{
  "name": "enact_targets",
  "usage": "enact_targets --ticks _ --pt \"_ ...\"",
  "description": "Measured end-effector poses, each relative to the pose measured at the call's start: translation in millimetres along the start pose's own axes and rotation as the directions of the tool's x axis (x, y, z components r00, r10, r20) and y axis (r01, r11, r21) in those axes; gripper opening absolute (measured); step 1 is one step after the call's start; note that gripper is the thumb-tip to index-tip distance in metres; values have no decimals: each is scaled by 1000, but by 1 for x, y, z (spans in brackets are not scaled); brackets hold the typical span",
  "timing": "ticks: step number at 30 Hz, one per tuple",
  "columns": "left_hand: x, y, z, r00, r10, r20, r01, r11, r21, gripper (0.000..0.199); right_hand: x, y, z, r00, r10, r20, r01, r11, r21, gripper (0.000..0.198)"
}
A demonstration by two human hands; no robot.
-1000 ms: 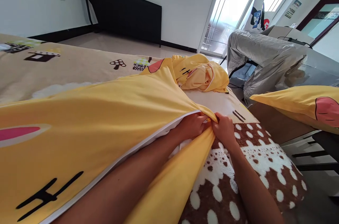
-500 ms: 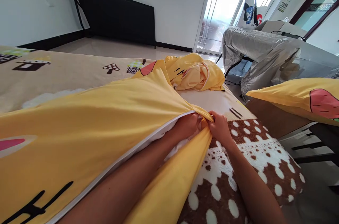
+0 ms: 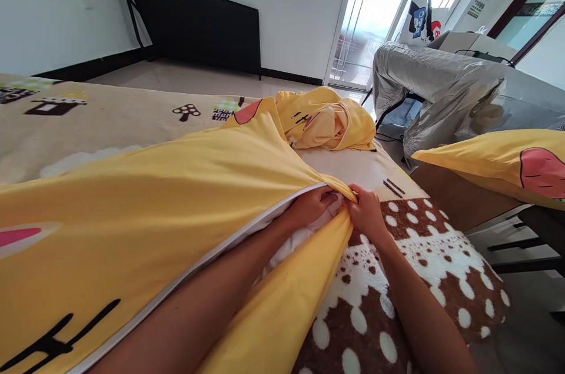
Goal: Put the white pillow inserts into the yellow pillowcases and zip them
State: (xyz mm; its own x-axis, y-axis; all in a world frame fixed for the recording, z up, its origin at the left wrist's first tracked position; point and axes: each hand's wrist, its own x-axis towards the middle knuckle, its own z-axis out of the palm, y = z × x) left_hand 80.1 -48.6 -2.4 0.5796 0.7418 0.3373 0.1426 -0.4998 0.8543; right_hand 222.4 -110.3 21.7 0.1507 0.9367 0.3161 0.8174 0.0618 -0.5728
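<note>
A yellow duvet cover [image 3: 185,185] with a cartoon print lies spread across the bed, its white-edged opening running diagonally toward me. My left hand [image 3: 312,204] reaches in through that opening, fingers closed on a bit of white inner quilt [image 3: 304,237] near the cover's corner. The fingertips are partly hidden by the fabric. Just to the right, my right hand [image 3: 367,209] grips the bunched corner of the cover from outside, pulling its cloth into taut folds. The two hands are close together.
Under the cover is a patterned plush blanket [image 3: 424,250]. Crumpled yellow bedding [image 3: 331,121] lies beyond my hands. A yellow pillow [image 3: 489,159] rests at right, near a silver-sheeted table [image 3: 445,73]. A black panel [image 3: 198,29] leans on the far wall.
Inside the opening, my left hand has shifted slightly and its fingers have turned, so more white quilt shows beside it. The right hand keeps its hold on the corner.
</note>
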Motion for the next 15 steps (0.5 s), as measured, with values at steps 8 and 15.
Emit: enact_targets --ticks 8,15 --pt "6 -8 5 999 -54 5 54 995 -81 19 -2 2 6 998 51 -25 -42 954 296 24" --pt "6 -8 11 993 -66 -100 55 993 -108 12 -1 5 14 980 151 126 -197 753 628 27"
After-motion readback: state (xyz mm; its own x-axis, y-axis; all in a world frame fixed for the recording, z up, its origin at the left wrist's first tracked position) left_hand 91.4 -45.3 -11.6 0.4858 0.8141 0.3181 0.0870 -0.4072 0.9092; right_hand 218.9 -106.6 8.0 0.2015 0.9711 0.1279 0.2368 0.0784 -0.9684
